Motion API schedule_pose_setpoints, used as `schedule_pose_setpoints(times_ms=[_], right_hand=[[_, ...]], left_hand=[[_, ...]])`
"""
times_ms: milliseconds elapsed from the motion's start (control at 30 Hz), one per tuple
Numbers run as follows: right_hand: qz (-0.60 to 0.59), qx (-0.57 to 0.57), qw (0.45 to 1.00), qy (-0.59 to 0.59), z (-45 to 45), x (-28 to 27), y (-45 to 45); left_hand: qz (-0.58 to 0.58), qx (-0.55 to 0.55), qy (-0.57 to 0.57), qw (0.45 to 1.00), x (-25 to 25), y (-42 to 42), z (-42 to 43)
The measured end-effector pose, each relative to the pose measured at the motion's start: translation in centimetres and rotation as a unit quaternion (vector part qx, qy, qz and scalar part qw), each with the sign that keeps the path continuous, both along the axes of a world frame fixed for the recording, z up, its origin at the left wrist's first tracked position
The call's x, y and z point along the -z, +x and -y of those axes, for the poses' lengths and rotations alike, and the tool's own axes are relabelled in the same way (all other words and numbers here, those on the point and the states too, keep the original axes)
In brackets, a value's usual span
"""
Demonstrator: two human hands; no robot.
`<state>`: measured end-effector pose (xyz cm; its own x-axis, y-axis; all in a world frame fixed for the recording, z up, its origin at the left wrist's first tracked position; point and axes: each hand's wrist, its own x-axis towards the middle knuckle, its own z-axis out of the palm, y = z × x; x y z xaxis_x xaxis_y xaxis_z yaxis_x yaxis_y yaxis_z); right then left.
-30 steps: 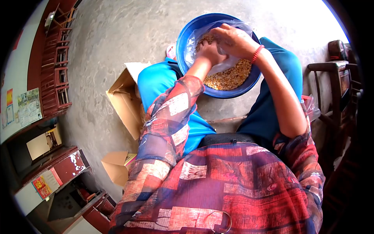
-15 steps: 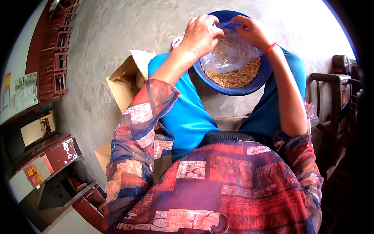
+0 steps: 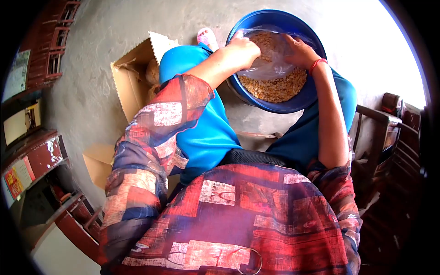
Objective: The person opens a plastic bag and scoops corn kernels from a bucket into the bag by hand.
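A blue basin (image 3: 313,94) stands on the floor between my knees. Yellow-brown flaky grain (image 3: 275,88) covers its bottom. Inside it a clear plastic bag (image 3: 266,69) lies with its mouth spread, and similar grain (image 3: 266,42) shows within or through it. My left hand (image 3: 244,51), fingers curled, grips the bag at its left edge; the fingertips are partly hidden. On the opposite side my right hand (image 3: 301,54), with a red bracelet at the wrist, holds the bag's right edge between thumb and fingers.
An open cardboard box (image 3: 126,87) with brownish round items inside stands left of my knee. Another cardboard piece (image 3: 98,165) lies nearer me. Dark wooden furniture (image 3: 385,123) stands at the right, and reddish cabinets (image 3: 41,156) line the left. A pink shoe (image 3: 207,37) shows beside the basin.
Both hands have moved down toward the bag's sides, and its mouth is spread wider, showing more grain. The view has shifted slightly, revealing more of the basin's far rim.
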<state>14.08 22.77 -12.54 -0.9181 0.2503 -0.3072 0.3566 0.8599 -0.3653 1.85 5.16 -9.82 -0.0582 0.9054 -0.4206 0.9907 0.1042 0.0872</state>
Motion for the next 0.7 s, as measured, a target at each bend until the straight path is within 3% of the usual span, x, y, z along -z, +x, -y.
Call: schedule_pose_setpoints(times_ms=[67,100,167,267,300,333,433,467,533,567,667,700], right_hand=[[0.036,0.004,0.999,0.000,0.1,0.3,-0.5],[-0.003,-0.010,1.000,0.005,-0.2,1.3,-0.4],[-0.050,-0.026,0.998,-0.004,-0.6,2.7,-0.3],[0.004,-0.033,0.999,0.000,-1.2,2.0,-0.4],[-0.128,-0.037,0.990,0.036,-1.2,2.2,0.2],[-0.124,-0.048,0.990,0.042,-1.2,1.4,0.2],[-0.247,0.067,0.966,0.029,-1.0,-0.6,0.4],[-0.244,0.060,0.967,0.033,-0.8,-1.2,0.8],[-0.111,0.077,0.991,0.000,-0.2,-2.0,1.4],[-0.106,0.033,0.994,-0.008,-0.5,-1.2,1.7],[-0.171,0.034,0.985,-0.006,-0.3,-1.6,1.1],[-0.242,0.071,0.967,-0.032,-0.7,-0.7,0.6]], left_hand=[[0.004,-0.003,0.046,0.999,0.7,-0.1,0.3],[0.002,0.002,0.090,0.996,1.0,-0.1,0.3],[0.009,-0.006,0.082,0.997,0.7,0.2,0.4],[0.024,-0.024,0.060,0.998,0.1,0.5,0.1],[0.032,-0.032,0.045,0.998,-0.1,0.6,-0.2],[0.037,-0.042,0.052,0.997,-0.2,0.7,-0.4],[0.060,-0.031,0.062,0.996,-0.1,1.0,-0.9],[0.068,-0.014,0.041,0.997,0.2,1.2,-1.0],[0.086,0.019,-0.004,0.996,0.4,1.7,-0.8],[0.062,0.025,-0.041,0.997,0.2,2.0,-0.7],[0.029,0.024,-0.084,0.996,-0.2,2.0,-0.6],[0.009,0.017,-0.113,0.993,-0.1,2.1,-0.9]])
